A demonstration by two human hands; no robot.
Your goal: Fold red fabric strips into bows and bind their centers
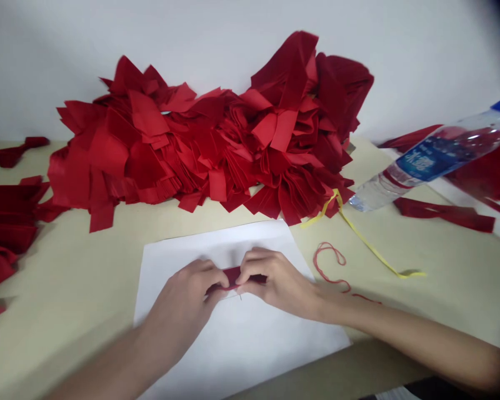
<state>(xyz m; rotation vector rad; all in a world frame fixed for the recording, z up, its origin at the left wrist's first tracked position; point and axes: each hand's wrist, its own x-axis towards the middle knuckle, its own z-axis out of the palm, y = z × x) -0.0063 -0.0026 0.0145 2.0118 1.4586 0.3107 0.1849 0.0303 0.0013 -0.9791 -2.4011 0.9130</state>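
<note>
Over a white sheet of paper (241, 344), both my hands grip one small dark red strip of cloth or paper (232, 275). My left hand (191, 289) pinches its left end between thumb and fingers. At the right end, my right hand (270, 278) is closed on it the same way. A tiny thin dark tip pokes out below the strip by my right thumb; it is too small to name. My fingers hide most of the strip.
A large heap of folded red strips (216, 144) lies behind the paper. On the right are a water bottle (433, 155), a yellow ribbon (370, 247), red yarn (327, 269) and a twisted red strip (445, 214). More red pieces (8, 222) lie at left.
</note>
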